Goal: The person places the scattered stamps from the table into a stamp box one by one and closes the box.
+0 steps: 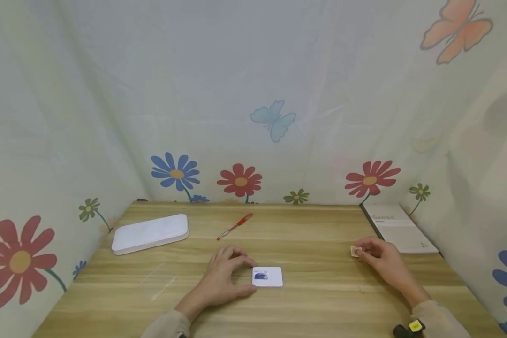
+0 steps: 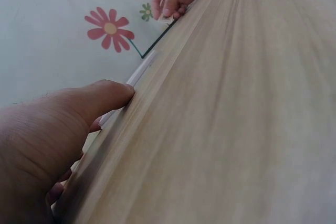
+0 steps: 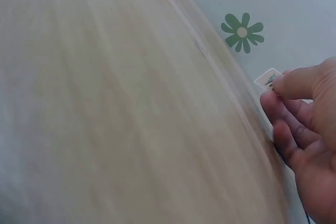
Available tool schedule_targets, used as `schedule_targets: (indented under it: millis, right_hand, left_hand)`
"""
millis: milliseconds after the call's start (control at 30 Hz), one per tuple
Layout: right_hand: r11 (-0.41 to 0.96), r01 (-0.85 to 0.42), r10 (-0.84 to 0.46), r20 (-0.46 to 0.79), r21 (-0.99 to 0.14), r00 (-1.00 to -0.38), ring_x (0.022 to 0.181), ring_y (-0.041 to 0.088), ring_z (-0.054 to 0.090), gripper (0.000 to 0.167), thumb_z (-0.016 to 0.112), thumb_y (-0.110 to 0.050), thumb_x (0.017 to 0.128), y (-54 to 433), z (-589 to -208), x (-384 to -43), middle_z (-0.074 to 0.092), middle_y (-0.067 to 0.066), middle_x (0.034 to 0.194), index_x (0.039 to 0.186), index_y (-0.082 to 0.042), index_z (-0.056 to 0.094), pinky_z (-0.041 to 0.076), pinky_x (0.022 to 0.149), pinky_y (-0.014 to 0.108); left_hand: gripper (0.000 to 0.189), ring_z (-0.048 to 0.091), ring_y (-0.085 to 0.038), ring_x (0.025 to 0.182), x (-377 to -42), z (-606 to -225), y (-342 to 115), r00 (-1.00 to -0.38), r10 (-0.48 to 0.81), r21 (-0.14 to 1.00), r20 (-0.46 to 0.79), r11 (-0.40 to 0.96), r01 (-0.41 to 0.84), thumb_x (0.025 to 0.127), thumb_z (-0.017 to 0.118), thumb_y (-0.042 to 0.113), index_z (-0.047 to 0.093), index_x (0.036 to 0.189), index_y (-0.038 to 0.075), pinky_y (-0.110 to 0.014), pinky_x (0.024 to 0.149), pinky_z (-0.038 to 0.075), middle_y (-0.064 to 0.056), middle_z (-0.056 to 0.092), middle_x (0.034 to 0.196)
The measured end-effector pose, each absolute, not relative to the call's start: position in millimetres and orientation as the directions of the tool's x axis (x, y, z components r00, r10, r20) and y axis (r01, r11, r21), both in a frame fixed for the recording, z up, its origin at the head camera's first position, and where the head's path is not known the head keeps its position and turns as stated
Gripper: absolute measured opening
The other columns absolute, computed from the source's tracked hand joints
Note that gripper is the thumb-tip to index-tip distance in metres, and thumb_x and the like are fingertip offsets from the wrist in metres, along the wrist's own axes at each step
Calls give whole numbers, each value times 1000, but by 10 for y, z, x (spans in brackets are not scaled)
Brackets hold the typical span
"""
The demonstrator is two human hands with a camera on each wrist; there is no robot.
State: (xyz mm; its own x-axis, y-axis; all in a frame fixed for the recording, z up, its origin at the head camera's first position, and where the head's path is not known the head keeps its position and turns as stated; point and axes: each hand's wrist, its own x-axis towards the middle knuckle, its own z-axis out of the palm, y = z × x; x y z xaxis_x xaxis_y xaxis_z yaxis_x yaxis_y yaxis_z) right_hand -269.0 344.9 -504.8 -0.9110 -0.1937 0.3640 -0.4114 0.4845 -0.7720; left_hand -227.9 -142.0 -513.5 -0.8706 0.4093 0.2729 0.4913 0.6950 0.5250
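My left hand [image 1: 224, 278] holds a white rounded-corner card [image 1: 274, 277] by its left corners, thumb at the near one and a finger at the far one. The card lies flat on the wooden table and carries a dark blue picture on its left half. In the left wrist view the thumb [image 2: 113, 97] presses the edge of the card [image 2: 140, 70]. Farther right, my right hand [image 1: 386, 263] pinches a small pale square sticker-like piece [image 1: 354, 251] between thumb and fingers. The right wrist view shows a dark printed figure on this small piece [image 3: 269, 79], partly hidden by the thumb.
A red-capped pen [image 1: 235, 226] lies behind the card. At the back left is a white flat case [image 1: 150, 234]; at the back right, a notebook [image 1: 398, 227] with a dark spine. A thin transparent strip [image 1: 163, 288] lies left of my left hand. A flowered curtain [image 1: 219, 94] hangs behind the table.
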Motion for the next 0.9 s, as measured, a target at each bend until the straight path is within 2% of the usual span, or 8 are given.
schedule_targets:
  millis: [233, 367, 567, 900]
  right_hand:
    - [454, -353, -161, 314, -818, -936, 81, 9, 73, 21, 75, -1, 104, 3364, -4906, -2679, 76, 18, 101, 124, 8, 74, 61, 71, 25]
    - [471, -366, -148, 337, -803, -930, 85, 9, 74, 22, 75, 0, 104, 3298, -4777, -2703, 77, 18, 104, 125, 7, 74, 61, 74, 23]
    - [471, -384, -163, 349, -794, -923, 87, 16, 76, 24, 73, 0, 106, 3210, -4611, -2715, 78, 21, 108, 128, 7, 73, 62, 76, 24]
    - [453, -388, -167, 352, -802, -921, 87, 21, 76, 26, 75, -5, 106, 3030, -4449, -2708, 78, 21, 108, 130, 5, 74, 62, 78, 24]
  left_hand:
    - [52, 46, -23, 138, -2273, -5159, -1425, -868, 412, 521, 277, 695, 496, 84, 91, 63, 78, 128, 38, -60, 114, 35, 4, 59, 142]
    - [51, 46, -22, 138, -2273, -5148, -1421, -869, 409, 524, 279, 694, 495, 84, 92, 62, 78, 127, 38, -59, 113, 36, 6, 59, 140]
    - [51, 47, -23, 138, -2267, -5139, -1419, -871, 409, 524, 273, 696, 491, 84, 92, 62, 78, 127, 37, -60, 113, 36, 6, 59, 140]
    - [52, 46, -23, 139, -2283, -5140, -1422, -877, 407, 526, 256, 702, 480, 85, 91, 63, 78, 128, 39, -62, 115, 35, 4, 58, 143]
